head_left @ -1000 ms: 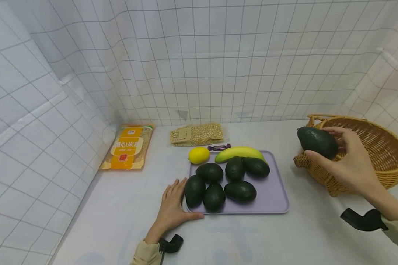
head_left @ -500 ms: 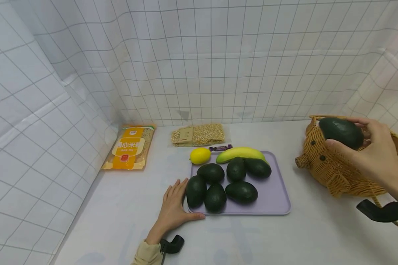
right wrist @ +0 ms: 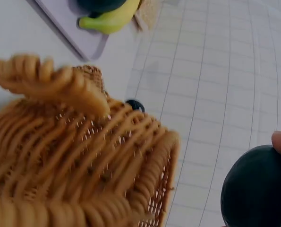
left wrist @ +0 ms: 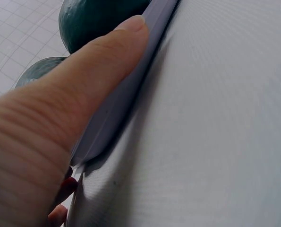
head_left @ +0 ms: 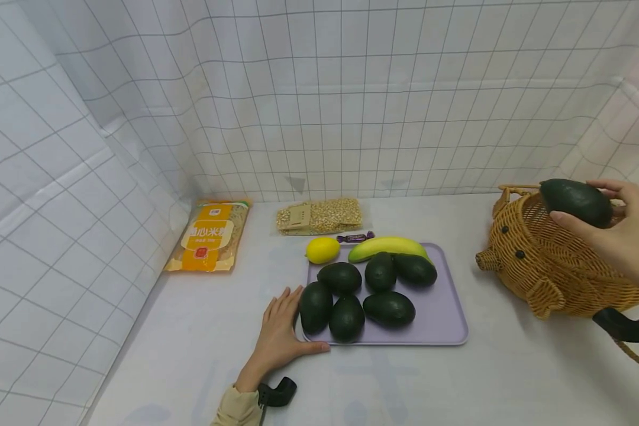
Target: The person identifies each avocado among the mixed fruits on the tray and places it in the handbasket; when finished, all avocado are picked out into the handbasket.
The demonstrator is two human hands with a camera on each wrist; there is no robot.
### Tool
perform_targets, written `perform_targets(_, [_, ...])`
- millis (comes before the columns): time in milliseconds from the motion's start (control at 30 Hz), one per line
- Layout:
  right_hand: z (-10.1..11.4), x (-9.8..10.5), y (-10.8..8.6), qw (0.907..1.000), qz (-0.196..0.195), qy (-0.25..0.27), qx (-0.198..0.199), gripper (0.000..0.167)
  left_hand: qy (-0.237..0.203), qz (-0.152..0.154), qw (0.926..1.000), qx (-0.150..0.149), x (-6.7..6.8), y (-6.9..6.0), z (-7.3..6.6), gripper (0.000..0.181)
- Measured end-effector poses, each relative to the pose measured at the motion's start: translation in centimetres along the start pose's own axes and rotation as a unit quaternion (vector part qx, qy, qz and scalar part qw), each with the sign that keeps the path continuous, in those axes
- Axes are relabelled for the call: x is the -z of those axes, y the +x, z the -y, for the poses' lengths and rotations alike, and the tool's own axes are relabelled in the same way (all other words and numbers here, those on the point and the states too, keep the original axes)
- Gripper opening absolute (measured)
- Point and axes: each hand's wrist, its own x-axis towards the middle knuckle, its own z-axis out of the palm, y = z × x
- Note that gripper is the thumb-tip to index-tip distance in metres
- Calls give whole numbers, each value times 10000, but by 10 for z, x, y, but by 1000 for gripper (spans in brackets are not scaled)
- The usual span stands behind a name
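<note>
A dark green avocado (head_left: 576, 202) is gripped between the thumb and fingers of my right hand (head_left: 631, 234), held above the wicker basket (head_left: 570, 278), which is shaped like a pig. In the right wrist view this avocado (right wrist: 256, 189) shows at the lower right, beside the basket's rim. My left hand (head_left: 279, 334) rests at the near left corner of the lilac tray (head_left: 439, 322), fingers straight along its side and thumb on its front edge. Several more avocados (head_left: 389, 309) and a banana (head_left: 387, 247) lie on that tray.
A lemon (head_left: 322, 250) sits at the tray's back left corner, near a purple-wrapped candy (head_left: 355, 237). Behind them lies a clear bag of corn kernels (head_left: 325, 216). An orange-labelled grain packet (head_left: 209, 236) lies at the left. White gridded cloth (head_left: 373, 112) hangs behind everything.
My right hand has carried the avocado rightward and slightly up, from beside the pig basket's head to over its opening. My left hand has stayed at the tray corner.
</note>
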Motion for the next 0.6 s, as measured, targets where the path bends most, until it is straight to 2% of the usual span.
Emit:
perform_targets(133, [-27,3,14,9998,108,-138,69,76,35,-4,10000,-16,0,0,0,123])
perform_targets(167, [-40,2,20,9997,137,-176,63,78,41,-10,10000,-27,0,0,0,122])
perform_targets(233, [-46,3,23,9994,248,-251,17,78,51,-15,10000,-47,1,0,-1,122])
perform_targets(367, [-39,6,23,9974,637,-245,-225,77,64,15,10000,-44,1,0,-1,121])
perform_targets(400, [-29,7,21,9964,763,-220,-299,76,60,22,10000,-36,1,0,-1,122])
perform_targets(600, [-33,5,24,9897,1217,-448,-603,78,46,15,10000,-37,1,0,0,122])
